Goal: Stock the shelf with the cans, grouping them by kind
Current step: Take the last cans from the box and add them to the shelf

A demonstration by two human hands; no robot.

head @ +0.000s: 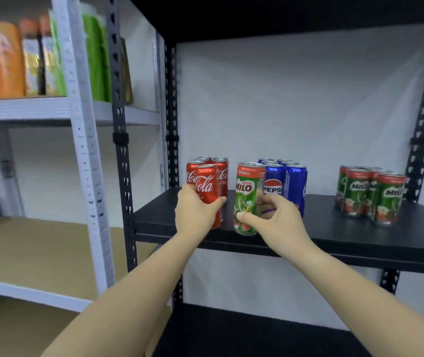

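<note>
On the black shelf (334, 228) stand three groups of cans. Red Coca-Cola cans (220, 173) cluster at the left. My left hand (195, 212) is wrapped around the front Coca-Cola can (207, 184) near the shelf's front edge. Beside it stands a single green Milo can (248, 191), upright, gripped low by my right hand (275, 222). Blue Pepsi cans (288, 181) stand right behind the Milo can. A group of several Milo cans (372, 195) sits at the right end.
Black perforated uprights (122, 150) frame the shelf; another black shelf (244, 331) lies below. To the left, a white rack (82, 119) holds orange and green packets (12, 60) on its upper shelf. Open shelf surface lies between the Pepsi cans and the Milo group.
</note>
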